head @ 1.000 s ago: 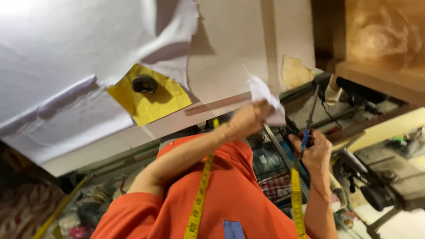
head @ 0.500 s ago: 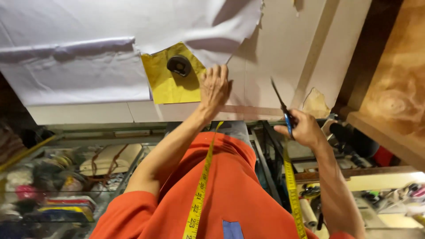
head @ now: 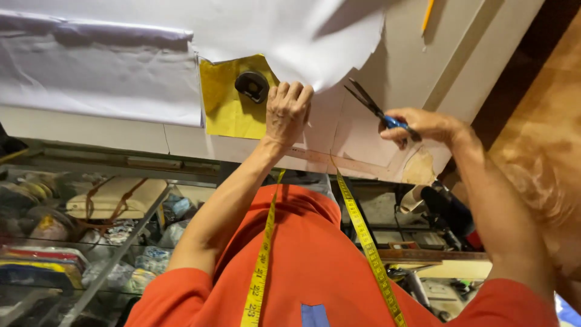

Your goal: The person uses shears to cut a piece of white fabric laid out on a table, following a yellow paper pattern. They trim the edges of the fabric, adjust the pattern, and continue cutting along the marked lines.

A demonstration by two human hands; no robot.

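The left hand (head: 287, 112) lies flat, fingers spread, on the white sheet's (head: 272, 36) cut edge, just right of one black weight (head: 252, 85) on yellow paper (head: 227, 112). The right hand (head: 423, 126) grips one pair of scissors (head: 370, 106), blades seemingly parted, over bare table.

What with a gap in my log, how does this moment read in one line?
left hand flat on pale paper; right hand holds blue-handled scissors; yellow sheet nearby
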